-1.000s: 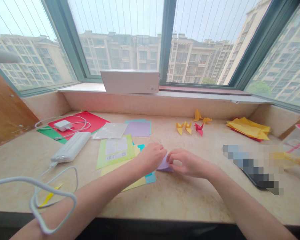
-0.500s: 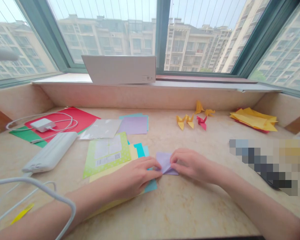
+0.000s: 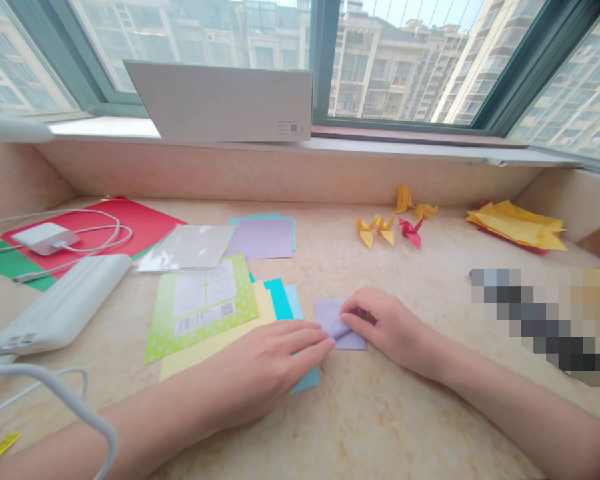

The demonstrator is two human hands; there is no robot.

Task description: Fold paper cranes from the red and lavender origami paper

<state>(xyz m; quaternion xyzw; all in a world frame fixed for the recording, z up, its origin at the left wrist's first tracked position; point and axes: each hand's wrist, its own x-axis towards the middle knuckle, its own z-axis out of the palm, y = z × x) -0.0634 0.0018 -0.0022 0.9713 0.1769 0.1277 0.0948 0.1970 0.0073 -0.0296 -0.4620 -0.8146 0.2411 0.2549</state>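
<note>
A small purple paper (image 3: 351, 340) lies on the stone surface between my hands, with a flap partly folded over. My left hand (image 3: 275, 357) rests over the coloured sheets, its fingertips pressed on the left side of the purple paper. The thumb and index finger of my right hand (image 3: 380, 320) pinch the paper's raised flap. Beneath and beside my left hand are a pale yellow sheet (image 3: 190, 358), blue sheets (image 3: 281, 298) and a green dotted packet (image 3: 153, 333).
Folded yellow cranes (image 3: 385, 230) and a red one (image 3: 411, 232) stand behind. Yellow papers (image 3: 515, 225) lie back right. At left are a white power bank (image 3: 65, 303), a charger (image 3: 45, 238) and cables. A purple sheet (image 3: 263, 239) lies farther back.
The view has tilted down and come slightly closer. My left fingers have slid a little over the purple paper, while my right hand still pinches the flap.
</note>
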